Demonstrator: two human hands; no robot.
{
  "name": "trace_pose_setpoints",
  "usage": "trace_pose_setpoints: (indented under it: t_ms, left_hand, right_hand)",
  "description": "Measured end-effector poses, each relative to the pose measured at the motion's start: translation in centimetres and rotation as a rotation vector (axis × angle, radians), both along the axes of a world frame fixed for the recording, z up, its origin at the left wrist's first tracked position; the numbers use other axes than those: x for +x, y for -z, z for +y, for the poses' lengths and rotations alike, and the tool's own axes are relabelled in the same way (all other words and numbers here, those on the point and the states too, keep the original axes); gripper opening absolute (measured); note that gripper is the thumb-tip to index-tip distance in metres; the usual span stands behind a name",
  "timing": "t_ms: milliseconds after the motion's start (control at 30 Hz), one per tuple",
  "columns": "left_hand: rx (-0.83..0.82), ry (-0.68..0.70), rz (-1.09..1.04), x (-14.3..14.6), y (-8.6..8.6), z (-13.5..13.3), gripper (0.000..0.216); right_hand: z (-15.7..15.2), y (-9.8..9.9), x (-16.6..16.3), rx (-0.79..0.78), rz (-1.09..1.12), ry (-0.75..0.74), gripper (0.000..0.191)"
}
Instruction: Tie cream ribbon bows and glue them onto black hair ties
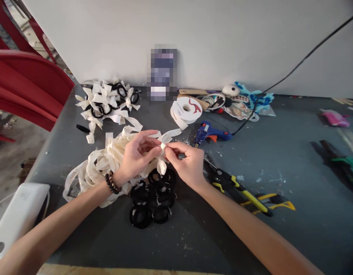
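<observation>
Cream ribbon (161, 167) pinched by left hand (136, 154), right hand (189, 162), grey table (279, 160), white wall (222, 38)

One ribbon spool (186, 109), one glue gun (212, 133)

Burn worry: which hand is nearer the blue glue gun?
Right. The right hand, pinching cream ribbon, is below-left of the blue plastic glue gun; the left hand is farther left.

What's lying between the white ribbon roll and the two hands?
A loose strip of cream ribbon lies there on the grey table, in the head view.
</observation>
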State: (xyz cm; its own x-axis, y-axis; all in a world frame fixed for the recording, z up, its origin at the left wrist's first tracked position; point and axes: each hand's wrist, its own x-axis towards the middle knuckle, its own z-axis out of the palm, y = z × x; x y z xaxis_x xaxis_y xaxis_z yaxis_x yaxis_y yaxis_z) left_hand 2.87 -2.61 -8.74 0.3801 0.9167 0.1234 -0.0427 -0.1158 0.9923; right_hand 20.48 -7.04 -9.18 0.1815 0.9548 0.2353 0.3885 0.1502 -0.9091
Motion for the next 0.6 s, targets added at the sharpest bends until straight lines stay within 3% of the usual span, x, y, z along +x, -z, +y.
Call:
trace_pose_setpoints:
  t_ms: [233, 467, 600]
  left_hand:
    - [0.14, -0.104, 0.255, -0.08, 0.13, -0.35, 0.023]
    - [0.195, -0.188, 0.301, -0.09, -0.09, -0.43, 0.013]
    - [0.153, -0.144, 0.273, -0.14, -0.09, -0.29, 0.017]
  right_hand:
    - [-0.22, -0.23, -0.35, 0.13, -0.173, 0.051, 0.013]
    - [-0.18, 0.08, -0.24, 0.192, -0.23, 0.098, 0.013]
    - [-0.13, 0.01, -0.18, 0.192, -0.22, 0.085, 0.013]
